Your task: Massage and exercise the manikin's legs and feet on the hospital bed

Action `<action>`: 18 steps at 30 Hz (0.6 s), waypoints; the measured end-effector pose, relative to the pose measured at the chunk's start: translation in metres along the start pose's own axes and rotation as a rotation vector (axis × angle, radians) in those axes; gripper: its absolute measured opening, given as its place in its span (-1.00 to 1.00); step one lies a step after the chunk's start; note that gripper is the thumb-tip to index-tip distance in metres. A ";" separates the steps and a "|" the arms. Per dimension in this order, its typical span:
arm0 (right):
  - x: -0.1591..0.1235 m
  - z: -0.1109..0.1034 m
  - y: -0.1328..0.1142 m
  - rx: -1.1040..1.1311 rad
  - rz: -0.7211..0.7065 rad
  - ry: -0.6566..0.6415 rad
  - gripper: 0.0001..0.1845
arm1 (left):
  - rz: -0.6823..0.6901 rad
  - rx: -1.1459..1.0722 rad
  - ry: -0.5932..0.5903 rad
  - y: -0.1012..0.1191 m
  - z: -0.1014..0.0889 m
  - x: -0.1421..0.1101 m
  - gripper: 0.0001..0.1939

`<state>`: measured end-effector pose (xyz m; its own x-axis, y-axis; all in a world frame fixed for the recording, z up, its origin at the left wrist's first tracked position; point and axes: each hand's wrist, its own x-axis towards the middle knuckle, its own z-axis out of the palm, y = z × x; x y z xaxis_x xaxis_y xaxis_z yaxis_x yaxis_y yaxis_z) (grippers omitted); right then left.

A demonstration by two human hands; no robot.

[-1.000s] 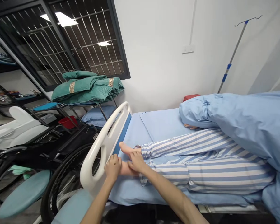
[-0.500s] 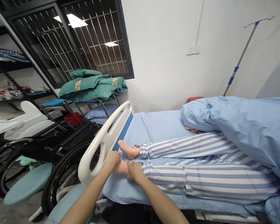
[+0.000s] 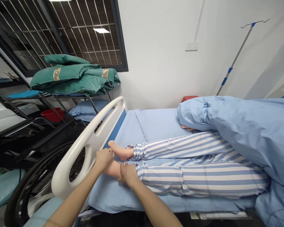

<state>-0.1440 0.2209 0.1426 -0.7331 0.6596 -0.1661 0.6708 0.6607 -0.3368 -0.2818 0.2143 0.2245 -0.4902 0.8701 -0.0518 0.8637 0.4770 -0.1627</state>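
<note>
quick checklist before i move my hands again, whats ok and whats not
1. Left hand closed over the toe end of the near foot: ok.
2. Right hand closed around the ankle of that foot: ok.
3. Far foot free of both hands: cannot tell; the left fingers overlap its edge in this view.
4. Near striped trouser leg clear of the right hand: cannot tell; its cuff meets the hand.
5. Left hand clear of the white bed-end board: cannot tell; they look very close.
6. Blue quilt away from both feet: ok.
</note>
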 end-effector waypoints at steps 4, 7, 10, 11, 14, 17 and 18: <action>0.000 0.000 0.000 -0.011 -0.002 0.027 -0.24 | -0.119 -0.053 0.128 -0.008 0.004 -0.007 -0.49; -0.001 0.001 -0.001 -0.025 -0.006 0.061 -0.24 | -0.242 -0.163 0.140 -0.012 0.007 -0.018 -0.51; -0.002 0.003 -0.002 -0.033 -0.007 0.067 -0.23 | -0.355 -0.293 0.189 -0.010 0.020 -0.033 -0.51; -0.003 0.003 -0.002 -0.033 -0.007 0.064 -0.22 | -0.368 -0.334 0.248 -0.009 0.026 -0.038 -0.51; -0.004 0.003 -0.002 -0.041 -0.008 0.066 -0.20 | -0.342 -0.398 0.438 -0.005 0.043 -0.051 -0.53; -0.005 0.002 -0.002 -0.038 -0.007 0.074 -0.18 | -0.307 -0.311 0.427 -0.008 0.043 -0.055 -0.51; -0.005 0.001 -0.002 -0.033 -0.001 0.066 -0.17 | -0.277 -0.257 0.392 -0.011 0.039 -0.054 -0.50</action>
<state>-0.1416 0.2158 0.1431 -0.7258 0.6801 -0.1039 0.6739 0.6724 -0.3062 -0.2691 0.1569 0.1904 -0.6661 0.6651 0.3377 0.7329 0.6676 0.1308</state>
